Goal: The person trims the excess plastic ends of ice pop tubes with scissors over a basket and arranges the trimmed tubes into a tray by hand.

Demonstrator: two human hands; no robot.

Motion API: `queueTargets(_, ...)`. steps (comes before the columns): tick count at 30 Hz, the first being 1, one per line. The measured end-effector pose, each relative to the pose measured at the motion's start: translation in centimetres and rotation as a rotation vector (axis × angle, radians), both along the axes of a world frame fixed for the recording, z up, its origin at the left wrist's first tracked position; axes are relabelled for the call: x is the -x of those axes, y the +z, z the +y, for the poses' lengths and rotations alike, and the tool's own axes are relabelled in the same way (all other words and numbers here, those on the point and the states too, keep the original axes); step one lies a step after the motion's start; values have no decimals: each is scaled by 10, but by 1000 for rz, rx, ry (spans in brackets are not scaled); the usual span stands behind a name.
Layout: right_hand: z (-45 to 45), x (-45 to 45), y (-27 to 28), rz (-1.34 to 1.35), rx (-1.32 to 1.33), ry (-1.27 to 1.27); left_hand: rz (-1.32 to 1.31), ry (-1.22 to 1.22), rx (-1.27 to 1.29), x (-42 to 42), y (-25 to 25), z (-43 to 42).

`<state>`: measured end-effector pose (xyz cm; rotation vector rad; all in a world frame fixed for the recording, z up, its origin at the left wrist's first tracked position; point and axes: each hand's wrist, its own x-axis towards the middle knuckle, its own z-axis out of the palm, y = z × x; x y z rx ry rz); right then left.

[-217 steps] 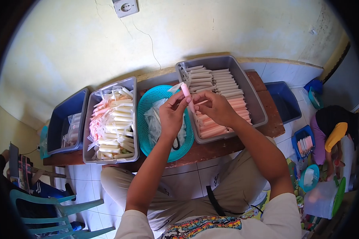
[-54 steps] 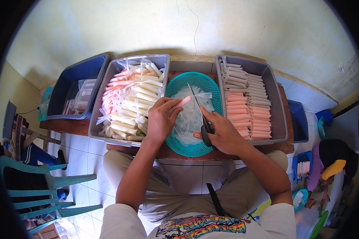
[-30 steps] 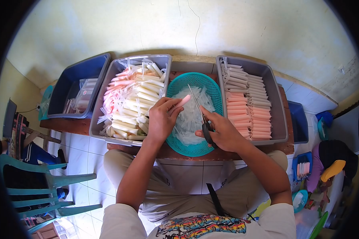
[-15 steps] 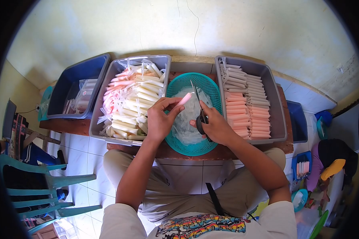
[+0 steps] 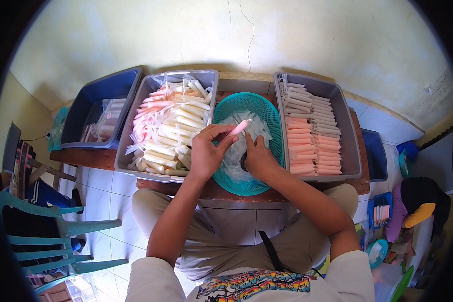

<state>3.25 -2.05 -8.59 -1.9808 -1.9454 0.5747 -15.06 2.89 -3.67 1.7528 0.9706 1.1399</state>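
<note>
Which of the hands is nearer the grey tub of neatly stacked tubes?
Right. The right hand is over the teal mesh basket, just left of the grey tub; the left hand, pinching a pink tube, is farther off, by the basket's left edge.

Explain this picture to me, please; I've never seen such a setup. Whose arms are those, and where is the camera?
No robot here: those arms are a person's own. The camera sits on that person's head, looking forward and down. On the brown table, left to right, stand a dark blue tub, a grey tub of jumbled tube-shaped packets, a teal basket of clear plastic pieces, and a second grey tub with packets in rows. The left hand holds a pink packet. The right hand is over the basket, at the black-handled scissors; they're partly hidden, so I can't tell whether it grips them.
</note>
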Motion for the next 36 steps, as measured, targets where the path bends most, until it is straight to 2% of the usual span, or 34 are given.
queueTargets(6, 0, 4, -1, -18, 95, 16, 10, 3, -70, 1, 4, -2)
queueTargets(18, -14, 5, 1, 15, 25, 62, 39, -53, -112, 1, 4, -2)
queueTargets(21, -20, -3, 11, 16, -101, 130, 30, -50, -108, -1, 4, -2)
queueTargets(24, -24, -15, 29, 111, -232, 193, -4, -49, -127, -4, 1, -3)
queueTargets(26, -27, -20, 42, 331, -287, 163, -43, -68, -106, -7, -2, -2)
queueTargets(29, -36, -23, 72, 431, -230, 102, -45, -108, -72, -11, 5, -5)
queueTargets(36, -44, -46, 88, 484, -261, 45, -132, -203, 64, -32, 17, -13)
